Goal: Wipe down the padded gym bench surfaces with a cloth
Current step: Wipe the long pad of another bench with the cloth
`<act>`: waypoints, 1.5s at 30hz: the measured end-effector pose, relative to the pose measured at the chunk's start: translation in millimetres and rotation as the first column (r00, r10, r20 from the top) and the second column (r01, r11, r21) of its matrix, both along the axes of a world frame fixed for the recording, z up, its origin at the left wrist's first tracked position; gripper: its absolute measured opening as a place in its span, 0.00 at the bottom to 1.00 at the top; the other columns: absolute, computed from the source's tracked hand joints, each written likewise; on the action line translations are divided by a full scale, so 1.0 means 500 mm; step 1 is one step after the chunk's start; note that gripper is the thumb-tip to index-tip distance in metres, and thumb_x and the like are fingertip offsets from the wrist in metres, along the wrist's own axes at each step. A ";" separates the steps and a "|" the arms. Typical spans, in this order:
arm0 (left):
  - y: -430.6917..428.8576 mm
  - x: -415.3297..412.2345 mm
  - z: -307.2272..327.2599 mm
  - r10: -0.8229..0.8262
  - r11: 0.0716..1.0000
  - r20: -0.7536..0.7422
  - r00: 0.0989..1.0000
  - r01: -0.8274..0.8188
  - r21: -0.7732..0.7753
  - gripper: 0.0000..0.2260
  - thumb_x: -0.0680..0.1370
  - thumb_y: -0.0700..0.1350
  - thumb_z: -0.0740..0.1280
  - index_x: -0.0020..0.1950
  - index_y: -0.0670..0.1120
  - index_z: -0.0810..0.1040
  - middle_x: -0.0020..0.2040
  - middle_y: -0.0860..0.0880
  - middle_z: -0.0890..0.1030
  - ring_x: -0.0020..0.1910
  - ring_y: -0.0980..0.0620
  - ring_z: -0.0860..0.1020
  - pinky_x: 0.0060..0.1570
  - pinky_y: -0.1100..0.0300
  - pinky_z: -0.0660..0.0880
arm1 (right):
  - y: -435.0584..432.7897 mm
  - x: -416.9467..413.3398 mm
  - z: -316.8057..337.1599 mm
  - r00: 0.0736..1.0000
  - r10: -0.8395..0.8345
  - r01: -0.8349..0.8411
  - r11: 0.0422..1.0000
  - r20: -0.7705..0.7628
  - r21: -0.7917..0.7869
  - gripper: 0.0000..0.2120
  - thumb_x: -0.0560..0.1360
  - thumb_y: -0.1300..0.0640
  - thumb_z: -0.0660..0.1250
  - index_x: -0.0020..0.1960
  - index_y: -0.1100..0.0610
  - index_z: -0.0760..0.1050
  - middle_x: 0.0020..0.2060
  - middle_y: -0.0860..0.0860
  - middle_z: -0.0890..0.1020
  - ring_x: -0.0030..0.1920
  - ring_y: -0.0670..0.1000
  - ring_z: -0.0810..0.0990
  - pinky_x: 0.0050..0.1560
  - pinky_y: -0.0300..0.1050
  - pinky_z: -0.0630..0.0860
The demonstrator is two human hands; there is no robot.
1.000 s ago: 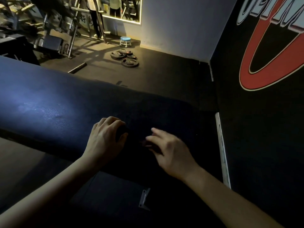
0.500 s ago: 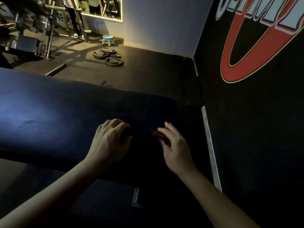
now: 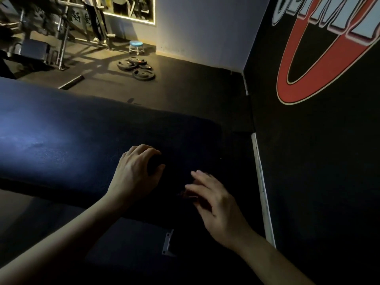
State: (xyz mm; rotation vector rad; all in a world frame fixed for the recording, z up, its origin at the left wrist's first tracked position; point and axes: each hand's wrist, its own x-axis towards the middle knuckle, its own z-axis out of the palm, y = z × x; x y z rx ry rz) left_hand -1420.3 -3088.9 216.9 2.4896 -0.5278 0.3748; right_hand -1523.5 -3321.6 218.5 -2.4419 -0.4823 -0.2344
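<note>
Padded bench (image 3: 61, 140), dark, grained, round-cornered; left hand (image 3: 133, 175) grips dark wadded cloth (image 3: 154, 164).

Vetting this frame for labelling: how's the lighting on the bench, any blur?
Head view: bench glossy blue at its left end, near black at its right; dark cloth in the left hand barely separates from it; right hand slightly blurred.

— Site type?
— Gym. Weight plates (image 3: 136, 67) piled on dark rubber floor (image 3: 185, 91), far centre. Steel rack (image 3: 63, 38) and wall mirror (image 3: 129, 7) far left. Padded bench (image 3: 61, 136) near. Big red logo (image 3: 329, 48) on black right wall.
</note>
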 end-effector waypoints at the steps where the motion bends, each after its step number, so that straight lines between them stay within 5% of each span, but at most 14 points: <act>1: 0.001 -0.001 0.004 0.000 1.000 0.004 1.000 0.000 -0.015 0.14 0.76 0.50 0.74 0.61 0.49 0.82 0.60 0.51 0.81 0.61 0.49 0.77 0.61 0.49 0.74 | -0.003 0.009 0.011 0.997 0.073 -0.074 0.997 -0.025 -0.028 0.20 0.78 0.61 0.68 0.69 0.53 0.77 0.76 0.49 0.70 0.78 0.43 0.62 0.79 0.42 0.56; 8: 0.088 -0.035 0.001 0.114 0.993 0.047 0.992 -0.115 0.010 0.10 0.75 0.45 0.76 0.56 0.48 0.84 0.55 0.51 0.83 0.54 0.47 0.80 0.55 0.50 0.76 | 0.070 0.254 0.037 0.961 -0.274 0.268 0.958 -0.047 -0.097 0.14 0.80 0.60 0.67 0.64 0.58 0.81 0.67 0.60 0.78 0.69 0.60 0.75 0.72 0.52 0.69; 11: 0.168 -0.055 -0.021 0.264 0.964 0.061 0.962 -0.265 0.004 0.09 0.77 0.46 0.74 0.56 0.48 0.83 0.55 0.49 0.82 0.54 0.46 0.78 0.55 0.47 0.75 | 0.197 0.203 0.036 0.998 0.063 -0.067 0.985 -0.032 -0.157 0.15 0.74 0.61 0.65 0.59 0.58 0.83 0.65 0.61 0.79 0.67 0.62 0.76 0.71 0.54 0.69; 15: 0.239 -0.072 -0.032 0.394 0.918 0.110 0.912 -0.398 0.008 0.11 0.76 0.47 0.74 0.56 0.45 0.82 0.57 0.47 0.81 0.55 0.44 0.78 0.56 0.47 0.73 | 0.220 0.159 0.041 0.859 0.494 -0.512 0.825 -0.136 -0.239 0.21 0.76 0.65 0.68 0.68 0.57 0.78 0.73 0.58 0.73 0.76 0.55 0.67 0.78 0.42 0.57; 18: 0.266 -0.094 -0.028 0.442 0.896 0.097 0.892 -0.445 0.011 0.15 0.75 0.53 0.69 0.56 0.47 0.83 0.57 0.49 0.81 0.57 0.45 0.77 0.57 0.47 0.73 | 0.181 0.299 0.051 0.974 0.215 -0.228 0.946 -0.077 -0.231 0.20 0.75 0.67 0.67 0.66 0.58 0.80 0.70 0.59 0.76 0.72 0.58 0.72 0.73 0.38 0.59; 21: 0.279 -0.113 -0.034 0.474 0.880 0.092 0.876 -0.476 -0.001 0.16 0.75 0.55 0.68 0.57 0.47 0.82 0.57 0.50 0.80 0.57 0.47 0.75 0.57 0.48 0.73 | 0.213 0.365 0.066 0.992 -0.096 0.080 0.980 -0.079 -0.180 0.14 0.79 0.63 0.65 0.62 0.57 0.82 0.65 0.59 0.79 0.67 0.61 0.76 0.68 0.48 0.70; 23: 0.286 -0.120 -0.038 0.494 0.869 0.087 0.865 -0.494 -0.019 0.17 0.75 0.57 0.67 0.56 0.48 0.82 0.56 0.50 0.79 0.56 0.47 0.75 0.56 0.48 0.73 | 0.290 0.298 0.057 0.990 0.104 -0.122 0.974 -0.098 -0.193 0.17 0.75 0.63 0.62 0.60 0.58 0.83 0.64 0.61 0.80 0.67 0.62 0.77 0.70 0.50 0.69; 26: 0.293 -0.127 -0.048 0.508 0.861 0.069 0.858 -0.506 -0.051 0.16 0.75 0.57 0.64 0.53 0.49 0.82 0.55 0.51 0.80 0.54 0.47 0.76 0.55 0.47 0.73 | 0.349 0.151 0.052 0.827 0.544 -0.562 0.795 -0.142 -0.230 0.18 0.77 0.59 0.62 0.65 0.59 0.80 0.71 0.61 0.75 0.72 0.59 0.71 0.76 0.50 0.61; 28: 0.299 -0.133 -0.051 0.494 0.869 0.075 0.866 -0.490 -0.064 0.14 0.75 0.56 0.64 0.53 0.49 0.82 0.56 0.52 0.80 0.55 0.47 0.78 0.56 0.48 0.74 | 0.331 0.173 0.056 0.776 0.621 -0.626 0.734 -0.115 -0.262 0.19 0.78 0.58 0.62 0.66 0.58 0.80 0.71 0.60 0.75 0.73 0.58 0.71 0.76 0.45 0.61; 31: 0.304 -0.142 -0.055 0.459 0.888 0.089 0.884 -0.454 -0.070 0.14 0.76 0.55 0.65 0.54 0.49 0.83 0.59 0.53 0.81 0.58 0.49 0.79 0.59 0.49 0.75 | 0.290 0.324 0.048 0.953 0.291 -0.302 0.918 -0.080 -0.257 0.20 0.77 0.65 0.65 0.67 0.54 0.80 0.71 0.57 0.75 0.73 0.57 0.72 0.75 0.44 0.65; 34: 0.306 -0.140 -0.052 0.461 0.886 0.082 0.883 -0.453 -0.102 0.13 0.76 0.55 0.66 0.54 0.50 0.83 0.59 0.53 0.82 0.58 0.49 0.79 0.59 0.49 0.76 | 0.329 0.363 0.055 0.996 0.033 -0.049 0.977 -0.083 -0.206 0.16 0.78 0.64 0.64 0.63 0.55 0.81 0.66 0.58 0.79 0.67 0.60 0.76 0.68 0.50 0.72; 38: 0.334 -0.133 -0.055 0.518 0.855 0.123 0.846 -0.514 -0.063 0.15 0.75 0.54 0.66 0.55 0.47 0.82 0.58 0.50 0.81 0.57 0.46 0.78 0.59 0.48 0.74 | 0.409 0.203 0.045 0.823 0.558 -0.566 0.797 -0.102 -0.208 0.19 0.75 0.67 0.67 0.65 0.60 0.80 0.71 0.62 0.75 0.72 0.59 0.72 0.76 0.49 0.63; 40: 0.350 -0.135 -0.057 0.522 0.853 0.124 0.844 -0.519 -0.060 0.15 0.75 0.55 0.66 0.55 0.47 0.83 0.57 0.50 0.81 0.56 0.45 0.78 0.58 0.46 0.74 | 0.388 0.224 0.045 0.760 0.641 -0.644 0.716 -0.111 -0.269 0.20 0.75 0.68 0.66 0.67 0.59 0.79 0.72 0.61 0.74 0.74 0.58 0.70 0.76 0.46 0.61; 45: 0.371 -0.136 -0.052 0.465 0.885 0.102 0.880 -0.463 -0.037 0.15 0.74 0.56 0.68 0.55 0.49 0.84 0.56 0.53 0.81 0.56 0.49 0.78 0.58 0.51 0.75 | 0.362 0.448 0.053 0.995 0.024 -0.045 0.974 -0.095 -0.224 0.15 0.80 0.63 0.63 0.63 0.55 0.81 0.64 0.56 0.80 0.66 0.58 0.77 0.67 0.49 0.72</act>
